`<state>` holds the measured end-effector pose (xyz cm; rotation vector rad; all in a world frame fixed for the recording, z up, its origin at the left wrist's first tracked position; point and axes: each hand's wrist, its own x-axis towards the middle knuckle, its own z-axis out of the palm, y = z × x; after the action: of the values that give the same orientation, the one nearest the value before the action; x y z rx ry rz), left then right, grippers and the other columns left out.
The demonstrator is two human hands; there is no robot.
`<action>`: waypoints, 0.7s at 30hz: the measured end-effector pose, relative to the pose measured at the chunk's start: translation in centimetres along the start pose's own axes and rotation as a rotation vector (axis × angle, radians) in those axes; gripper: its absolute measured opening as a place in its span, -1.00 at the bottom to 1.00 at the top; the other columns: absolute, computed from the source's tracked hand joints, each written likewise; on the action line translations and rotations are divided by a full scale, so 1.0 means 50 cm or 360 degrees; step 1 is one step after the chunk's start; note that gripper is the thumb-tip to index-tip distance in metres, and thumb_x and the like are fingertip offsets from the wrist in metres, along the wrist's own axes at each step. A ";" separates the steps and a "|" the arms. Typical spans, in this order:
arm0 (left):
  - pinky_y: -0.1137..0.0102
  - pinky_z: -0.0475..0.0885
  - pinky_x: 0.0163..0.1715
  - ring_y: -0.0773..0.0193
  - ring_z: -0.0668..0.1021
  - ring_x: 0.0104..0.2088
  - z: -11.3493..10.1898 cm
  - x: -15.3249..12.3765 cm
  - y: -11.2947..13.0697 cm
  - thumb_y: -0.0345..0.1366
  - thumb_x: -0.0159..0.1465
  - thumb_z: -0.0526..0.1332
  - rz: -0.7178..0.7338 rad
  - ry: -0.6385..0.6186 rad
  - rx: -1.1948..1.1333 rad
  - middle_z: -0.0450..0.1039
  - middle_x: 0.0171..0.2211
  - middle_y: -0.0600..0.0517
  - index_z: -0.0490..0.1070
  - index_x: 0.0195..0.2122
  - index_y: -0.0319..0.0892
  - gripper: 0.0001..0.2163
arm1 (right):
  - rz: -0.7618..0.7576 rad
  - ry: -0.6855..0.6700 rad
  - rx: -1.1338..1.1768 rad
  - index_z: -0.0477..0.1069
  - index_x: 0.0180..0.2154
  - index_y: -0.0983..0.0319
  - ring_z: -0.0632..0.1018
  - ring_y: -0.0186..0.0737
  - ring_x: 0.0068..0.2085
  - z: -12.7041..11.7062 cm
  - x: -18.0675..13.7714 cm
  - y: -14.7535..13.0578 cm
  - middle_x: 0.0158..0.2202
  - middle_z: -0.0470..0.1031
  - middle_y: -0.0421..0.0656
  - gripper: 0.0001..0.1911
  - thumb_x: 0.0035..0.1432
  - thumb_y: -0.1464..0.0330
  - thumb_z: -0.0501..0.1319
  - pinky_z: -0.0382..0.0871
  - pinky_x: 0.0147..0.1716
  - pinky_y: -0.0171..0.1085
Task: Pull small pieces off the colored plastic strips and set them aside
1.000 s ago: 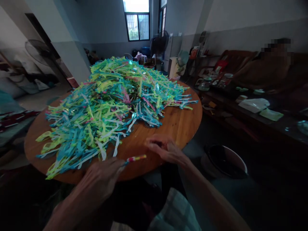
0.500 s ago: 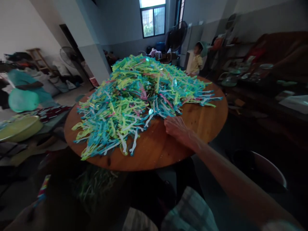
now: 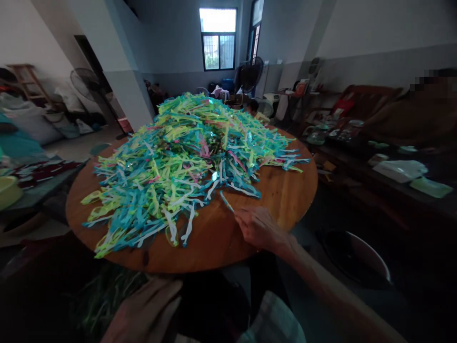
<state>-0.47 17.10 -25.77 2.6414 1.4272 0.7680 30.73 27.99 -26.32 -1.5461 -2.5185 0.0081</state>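
Note:
A tall heap of thin plastic strips (image 3: 193, 157) in blue, yellow-green, white and pink covers most of a round wooden table (image 3: 285, 190). My right hand (image 3: 259, 227) rests on the table's near edge, pinching one light blue strip (image 3: 226, 201) that points back toward the heap. My left hand (image 3: 143, 312) hangs below the table's front edge with flat, spread fingers and nothing in it. A dim bundle of greenish strips (image 3: 103, 295) lies under the table to the left of that hand.
A dark round basin (image 3: 357, 257) stands on the floor at my right. A long low table (image 3: 392, 186) with dishes and bags runs along the right wall, with a person seated behind it. A small person (image 3: 255, 109) is behind the heap. Fans, sacks and a yellow bowl (image 3: 7, 190) sit at left.
My left hand dropped below the table, let go of the striped stick it held and is now open. My right hand reached to the heap and drew back with one blue strip.

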 end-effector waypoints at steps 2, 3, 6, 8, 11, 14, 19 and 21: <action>0.31 0.54 -0.01 0.16 0.59 0.00 0.048 0.057 0.034 -0.36 0.29 0.09 0.0078 0.0034 0.0024 0.57 0.02 0.10 0.43 0.15 0.17 -0.57 | -0.0040 -0.0029 0.0082 0.45 -0.30 0.26 0.45 -0.28 -0.36 0.003 -0.021 -0.018 -0.31 0.51 -0.12 -0.77 0.32 0.49 0.03 0.15 -0.39 -0.26; 0.25 0.47 0.12 0.11 0.50 0.14 0.070 0.090 0.049 -0.38 0.31 0.10 0.0139 0.0038 0.0063 0.49 0.13 0.03 0.40 0.18 0.06 -0.57 | -0.0069 -0.0050 0.0091 0.45 -0.27 0.27 0.45 -0.28 -0.36 0.006 -0.030 -0.025 -0.29 0.52 -0.11 -0.76 0.32 0.49 0.02 0.17 -0.39 -0.26; 0.04 0.23 0.29 -0.03 0.25 0.33 0.120 0.186 0.077 -0.44 0.29 0.12 0.0424 -0.0097 0.0223 0.28 0.29 -0.14 0.25 0.29 -0.20 -0.50 | -0.0197 -0.0103 0.0065 0.47 -0.12 0.31 0.48 -0.24 -0.35 0.012 -0.056 -0.039 -0.17 0.53 -0.02 -0.75 0.24 0.51 0.07 0.22 -0.39 -0.25; -0.02 0.15 0.32 -0.03 0.30 0.29 0.140 0.227 0.082 -0.46 0.27 0.13 0.0488 -0.0274 0.0247 0.35 0.23 -0.19 0.21 0.29 -0.29 -0.48 | -0.0255 -0.0118 0.0117 0.47 -0.07 0.33 0.50 -0.20 -0.33 0.008 -0.068 -0.040 -0.11 0.53 0.02 -0.70 0.18 0.52 0.10 0.26 -0.38 -0.24; 0.08 0.29 0.19 0.10 0.50 0.03 0.153 0.248 0.075 -0.49 0.30 0.11 0.0386 -0.0469 0.0211 0.52 -0.03 -0.09 0.38 0.10 -0.21 -0.65 | -0.0242 -0.0034 0.0440 0.51 -0.18 0.27 0.53 -0.18 -0.30 -0.009 -0.065 -0.027 -0.22 0.55 -0.04 -0.78 0.23 0.45 0.10 0.34 -0.31 -0.23; 0.20 0.41 -0.09 0.11 0.52 -0.12 0.151 0.240 0.057 -0.51 0.27 0.13 0.0204 -0.0491 0.0258 0.51 -0.17 -0.04 0.47 -0.11 -0.16 -0.77 | -0.0200 0.0177 0.0703 0.55 -0.17 0.21 0.52 -0.16 -0.33 -0.020 -0.009 -0.010 -0.33 0.55 -0.09 -0.79 0.14 0.34 0.25 0.38 -0.29 -0.22; 0.27 0.37 -0.23 0.13 0.49 -0.20 0.142 0.210 0.018 -0.56 0.26 0.08 0.0055 -0.0239 0.0358 0.46 -0.27 -0.03 0.47 -0.22 -0.15 -0.76 | -0.0181 0.0281 0.0373 0.54 -0.06 0.21 0.53 -0.22 -0.28 -0.014 0.181 0.002 -0.23 0.59 -0.11 -0.68 0.19 0.47 0.14 0.38 -0.25 -0.29; 0.28 0.36 -0.24 0.16 0.48 -0.22 0.141 0.197 0.010 -0.54 0.30 0.07 0.0071 -0.0224 0.0337 0.43 -0.30 -0.02 0.45 -0.28 -0.16 -0.79 | -0.0111 0.0354 0.0235 0.53 -0.08 0.25 0.52 -0.16 -0.17 -0.010 0.250 0.004 -0.13 0.57 -0.02 -0.68 0.24 0.50 0.07 0.36 -0.16 -0.26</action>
<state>7.49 26.02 -27.84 2.8246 1.4925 0.4451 25.51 39.12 -23.89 -1.3240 -2.3397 0.0113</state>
